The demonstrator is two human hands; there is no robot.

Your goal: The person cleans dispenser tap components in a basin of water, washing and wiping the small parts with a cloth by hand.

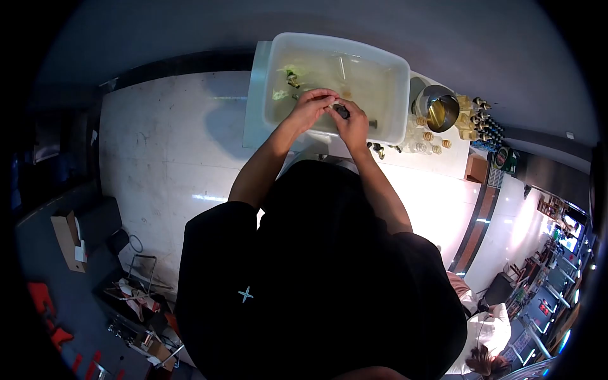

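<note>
Both hands are together over the near part of a translucent white plastic tub (pixel 403 82) of cloudy, yellowish liquid. The thumb and fingers of my left hand (pixel 310 107) are closed in a pinch; what lies between them is too small to make out. My right hand (pixel 352 126) is closed around a small dark piece (pixel 341 111), its fingertips meeting those of my left hand. Farther left in the tub is a dark and yellow-green piece (pixel 292 78). Near the tub's right wall lies another dark piece (pixel 372 123).
Right of the tub stand a steel bowl (pixel 437 107) holding yellow liquid, clear glass bottles (pixel 425 144) and several yellow-filled bottles with dark tops (pixel 472 120). Small dark pieces (pixel 378 150) lie by the tub's near edge. Another person (pixel 484 335) is at lower right.
</note>
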